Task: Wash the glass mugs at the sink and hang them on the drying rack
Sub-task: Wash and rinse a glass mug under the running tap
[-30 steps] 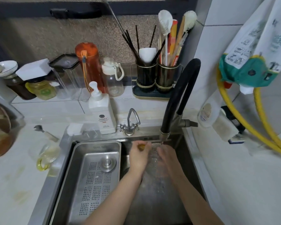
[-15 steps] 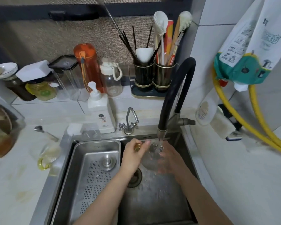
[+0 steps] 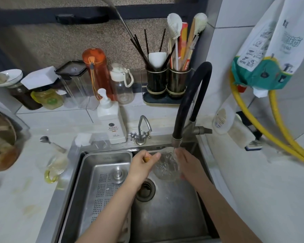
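Note:
A clear glass mug (image 3: pixel 166 166) with an amber handle is held over the steel sink (image 3: pixel 174 216), right under the black faucet (image 3: pixel 186 106), and water runs onto it. My left hand (image 3: pixel 141 166) grips the amber handle on the mug's left side. My right hand (image 3: pixel 189 163) wraps the mug's right side, its fingers behind the glass. A second glass mug (image 3: pixel 52 165) with a yellow handle lies on the counter to the left of the sink. No drying rack is in view.
A perforated steel drain tray (image 3: pixel 102 186) fills the sink's left half; the drain (image 3: pixel 145 190) lies below the mug. A white soap pump bottle (image 3: pixel 111 120) and small tap (image 3: pixel 141 130) stand at the sink's back rim. Yellow hoses (image 3: pixel 274 130) hang at right. Bottles, jars and utensil holders (image 3: pixel 167 83) line the back ledge.
The mug and both hands have shifted slightly lower and forward under the running water; the view has tilted, showing more of the sink floor and drain.

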A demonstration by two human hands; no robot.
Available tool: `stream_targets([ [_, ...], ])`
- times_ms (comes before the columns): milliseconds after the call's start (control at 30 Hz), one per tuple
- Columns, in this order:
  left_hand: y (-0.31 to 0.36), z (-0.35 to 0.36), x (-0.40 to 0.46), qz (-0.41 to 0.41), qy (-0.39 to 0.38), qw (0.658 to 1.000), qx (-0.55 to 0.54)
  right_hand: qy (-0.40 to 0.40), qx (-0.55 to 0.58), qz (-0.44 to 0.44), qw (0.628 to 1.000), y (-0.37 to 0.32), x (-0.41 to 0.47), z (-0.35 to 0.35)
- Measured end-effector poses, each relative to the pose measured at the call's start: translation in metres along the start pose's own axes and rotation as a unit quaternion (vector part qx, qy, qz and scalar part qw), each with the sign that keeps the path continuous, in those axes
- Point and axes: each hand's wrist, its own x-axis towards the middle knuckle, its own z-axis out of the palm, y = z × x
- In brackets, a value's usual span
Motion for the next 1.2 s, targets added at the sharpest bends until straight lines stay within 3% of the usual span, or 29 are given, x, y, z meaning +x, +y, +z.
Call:
stream_targets([
  [67, 0.003, -0.002, 0.006, -0.007, 0.023, 1.000, -0.008, 0.042, -0.105, -0.113, 0.987, 0.001, -0.006, -0.001],
  [133, 0.006, -0.005, 0.013, -0.002, 0.025, 0.999, 0.023, 0.075, -0.158, -0.262, 0.949, 0.001, -0.012, 0.000],
  [200, 0.012, -0.003, 0.016, 0.002, 0.002, 0.998, 0.061, 0.029, -0.200, -0.331, 0.922, -0.001, -0.016, 0.001],
  [300, 0.020, 0.011, 0.018, 0.024, -0.035, 0.987, 0.157, -0.159, -0.213, -0.206, 0.942, -0.005, -0.010, 0.002],
  [367, 0.022, 0.021, 0.018, 0.035, -0.051, 0.966, 0.251, -0.245, -0.222, -0.142, 0.933, -0.006, 0.002, -0.002],
  [500, 0.021, 0.023, 0.023, 0.023, -0.044, 0.959, 0.279, -0.301, -0.212, -0.137, 0.920, -0.009, 0.017, -0.006],
  [633, 0.020, 0.019, 0.027, 0.029, -0.030, 0.965, 0.258, -0.267, -0.138, -0.106, 0.948, -0.001, 0.012, 0.000],
  [800, 0.012, 0.017, 0.020, 0.103, -0.044, 0.981, 0.156, -0.188, -0.003, -0.091, 0.978, 0.000, 0.013, -0.003],
  [867, 0.009, 0.019, 0.015, 0.094, -0.061, 0.988, 0.107, -0.175, 0.048, -0.090, 0.979, -0.002, 0.014, -0.004],
  [1033, 0.002, 0.025, 0.005, 0.041, -0.064, 0.997, -0.026, -0.129, 0.187, -0.079, 0.971, -0.001, 0.020, 0.000],
  [1133, -0.004, 0.025, 0.001, 0.012, -0.077, 0.996, -0.045, -0.130, 0.329, -0.003, 0.935, 0.000, 0.026, 0.006],
  [1200, -0.005, 0.027, 0.001, -0.011, -0.063, 0.996, -0.062, -0.157, 0.380, 0.000, 0.911, 0.001, 0.030, 0.009],
])
